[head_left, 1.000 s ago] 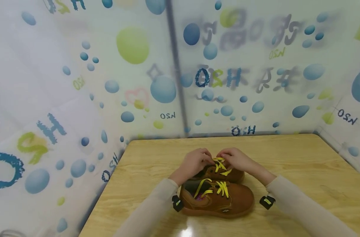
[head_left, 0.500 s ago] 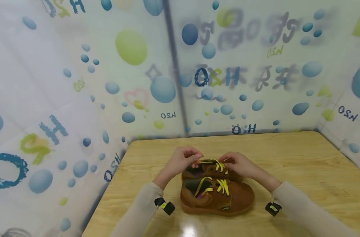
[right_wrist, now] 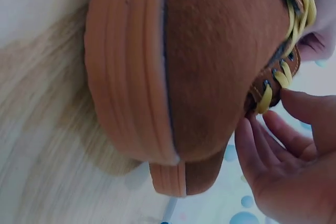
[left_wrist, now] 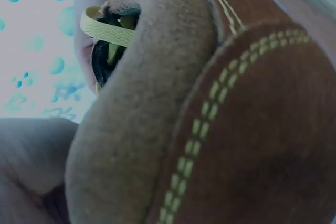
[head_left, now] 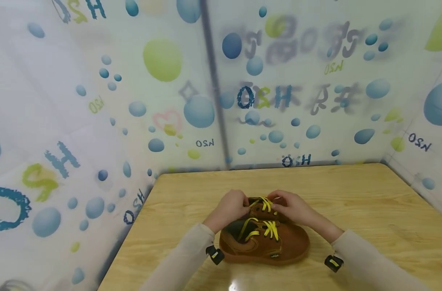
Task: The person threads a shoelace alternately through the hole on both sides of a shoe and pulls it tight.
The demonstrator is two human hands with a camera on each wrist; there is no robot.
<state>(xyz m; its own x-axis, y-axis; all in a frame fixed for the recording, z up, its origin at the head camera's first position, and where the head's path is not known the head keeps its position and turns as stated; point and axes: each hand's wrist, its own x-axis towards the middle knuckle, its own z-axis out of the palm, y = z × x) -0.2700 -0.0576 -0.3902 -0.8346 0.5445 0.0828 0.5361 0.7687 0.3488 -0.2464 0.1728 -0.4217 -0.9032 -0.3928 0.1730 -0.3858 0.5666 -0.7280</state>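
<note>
Two brown shoes with yellow laces lie side by side on the table, toes to the right. My left hand (head_left: 231,206) is at the collar of the far shoe (head_left: 259,211), its curled fingers pinching the yellow shoelace; its fingertips are partly hidden. Over the lacing, my right hand (head_left: 291,207) pinches the shoelace (head_left: 266,204) between thumb and fingers, as the right wrist view also shows its thumb (right_wrist: 302,106) against the lace. Closer to me is the near shoe (head_left: 291,242), untouched in the head view. Its padded collar (left_wrist: 136,103) fills much of the left wrist view.
A wood-grain table (head_left: 370,210) carries the shoes. White sheeting (head_left: 162,101) printed with blue and green drops stands behind and at both sides. Each forearm wears a black strapped camera (head_left: 215,255) near the shoes.
My left hand drew away left and up from the far shoe, then came back right to its collar. My right hand stayed by the lacing, shifting slightly. The near shoe kept its place.
</note>
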